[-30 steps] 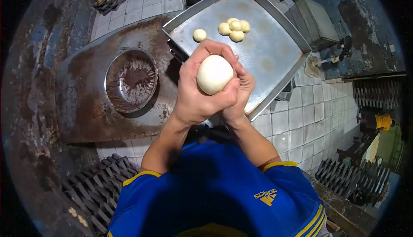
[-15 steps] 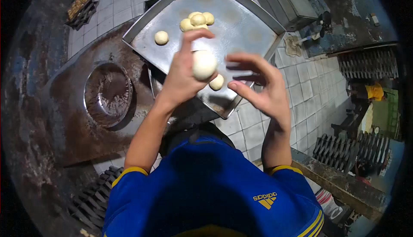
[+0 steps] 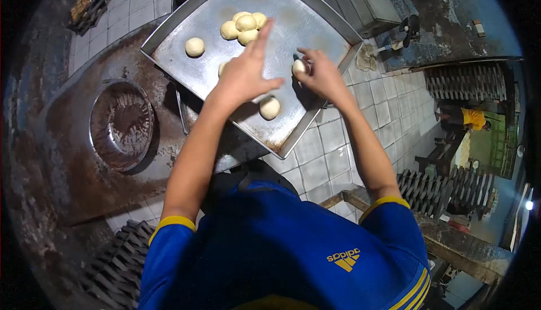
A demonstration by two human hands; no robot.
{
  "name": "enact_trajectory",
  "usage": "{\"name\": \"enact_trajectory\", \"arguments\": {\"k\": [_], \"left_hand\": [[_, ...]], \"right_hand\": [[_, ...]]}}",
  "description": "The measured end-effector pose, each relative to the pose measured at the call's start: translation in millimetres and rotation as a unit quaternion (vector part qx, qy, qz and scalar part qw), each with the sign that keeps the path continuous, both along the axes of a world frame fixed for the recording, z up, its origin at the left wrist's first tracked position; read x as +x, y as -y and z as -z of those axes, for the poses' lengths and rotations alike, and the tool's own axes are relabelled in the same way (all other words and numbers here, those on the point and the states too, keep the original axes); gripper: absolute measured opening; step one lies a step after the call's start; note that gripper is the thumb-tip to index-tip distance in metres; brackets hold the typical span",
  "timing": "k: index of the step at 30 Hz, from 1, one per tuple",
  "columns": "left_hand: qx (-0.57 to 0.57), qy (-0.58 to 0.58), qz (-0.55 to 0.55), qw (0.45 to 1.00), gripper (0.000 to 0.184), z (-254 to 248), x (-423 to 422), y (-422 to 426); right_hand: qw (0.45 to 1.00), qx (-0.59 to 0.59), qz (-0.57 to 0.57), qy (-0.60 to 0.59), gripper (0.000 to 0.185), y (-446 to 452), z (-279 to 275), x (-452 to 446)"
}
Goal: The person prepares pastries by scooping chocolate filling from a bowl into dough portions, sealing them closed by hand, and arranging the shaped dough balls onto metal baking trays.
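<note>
A cluster of pale dough balls (image 3: 245, 23) sits toward the far side of the metal tray (image 3: 307, 23). One separate ball (image 3: 194, 46) lies at the tray's left, and another (image 3: 269, 108) rests near its front corner. My left hand (image 3: 245, 76) is over the tray with fingers stretched out and holds nothing; it partly covers one more ball (image 3: 221, 69). At the tray's right side, my right hand (image 3: 322, 77) has its thumb and fingers around a small dough ball (image 3: 300, 67).
A round metal bowl (image 3: 122, 125) with brown residue stands on the stained surface (image 3: 62, 158) at the left. Behind the tray on the right is a grey box (image 3: 369, 3). A person in a yellow top (image 3: 474, 118) is far off at the right.
My hands have moved apart from around the large dough ball and down over the tray. That large ball no longer shows in my left hand. Separate smaller balls now show on the tray.
</note>
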State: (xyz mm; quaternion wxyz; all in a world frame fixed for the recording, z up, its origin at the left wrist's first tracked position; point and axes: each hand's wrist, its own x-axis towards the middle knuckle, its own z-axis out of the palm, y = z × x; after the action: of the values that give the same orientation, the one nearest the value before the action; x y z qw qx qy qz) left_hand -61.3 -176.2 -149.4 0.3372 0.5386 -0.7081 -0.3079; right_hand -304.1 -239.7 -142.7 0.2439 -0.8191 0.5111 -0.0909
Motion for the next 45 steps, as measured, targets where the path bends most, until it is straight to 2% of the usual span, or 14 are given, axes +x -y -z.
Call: {"name": "enact_trajectory", "arguments": {"k": [2, 4, 6, 10, 12, 18, 21, 25, 31, 38, 40, 41, 42, 45], "left_hand": [[0.004, 0.005, -0.092, 0.996, 0.109, 9, 20, -3], [0.021, -0.009, -0.131, 0.991, 0.102, 4, 39, -7], [0.039, -0.019, -0.166, 0.985, 0.096, 3, 49, -10], [0.019, -0.056, -0.165, 0.985, 0.076, 13, 56, -3], [-0.079, -0.005, -0.125, 0.989, 0.075, 29, 53, 10], [-0.105, 0.107, -0.15, 0.977, 0.107, 47, 41, 63], [0.004, 0.087, -0.139, 0.987, 0.13, 47, 44, 86], [0.041, 0.101, -0.121, 0.987, 0.132, 52, 44, 97], [0.085, 0.102, -0.092, 0.987, 0.118, 58, 43, 103], [0.028, 0.183, -0.113, 0.976, 0.104, 47, 39, 92], [-0.038, -0.244, -0.049, 0.968, 0.072, 2, 42, 71], [-0.028, -0.466, -0.052, 0.883, 0.044, -10, 36, 62], [-0.012, -0.59, -0.02, 0.807, 0.04, -34, 41, 44], [-0.1, -0.517, -0.104, 0.844, 0.04, -75, 52, -10]], "right_hand": [[0.992, -0.032, -0.035, -0.118, 0.067, 1, 40, 6], [0.943, -0.224, -0.094, -0.228, 0.083, -5, 57, 17], [0.955, -0.18, -0.08, -0.221, 0.091, -4, 65, 23], [0.978, 0.146, 0.034, 0.147, 0.075, 46, 43, 7], [0.995, -0.03, -0.036, 0.083, 0.058, 57, -3, 28], [0.946, -0.162, -0.275, 0.062, 0.04, 123, 10, 115], [0.938, -0.141, -0.311, -0.059, 0.038, 145, 23, 136], [0.934, -0.145, -0.317, -0.076, 0.036, 149, 19, 144], [0.948, 0.1, -0.273, 0.132, 0.033, 171, -20, 118], [0.922, 0.097, -0.114, 0.358, 0.04, 126, -133, 73], [0.902, 0.124, -0.103, 0.4, 0.039, 84, -160, 79], [0.9, 0.13, -0.101, 0.403, 0.037, 63, -163, 85], [0.898, 0.14, -0.097, 0.405, 0.036, 42, -163, 93], [0.881, 0.171, -0.054, 0.437, 0.031, -20, -148, 135]]}}
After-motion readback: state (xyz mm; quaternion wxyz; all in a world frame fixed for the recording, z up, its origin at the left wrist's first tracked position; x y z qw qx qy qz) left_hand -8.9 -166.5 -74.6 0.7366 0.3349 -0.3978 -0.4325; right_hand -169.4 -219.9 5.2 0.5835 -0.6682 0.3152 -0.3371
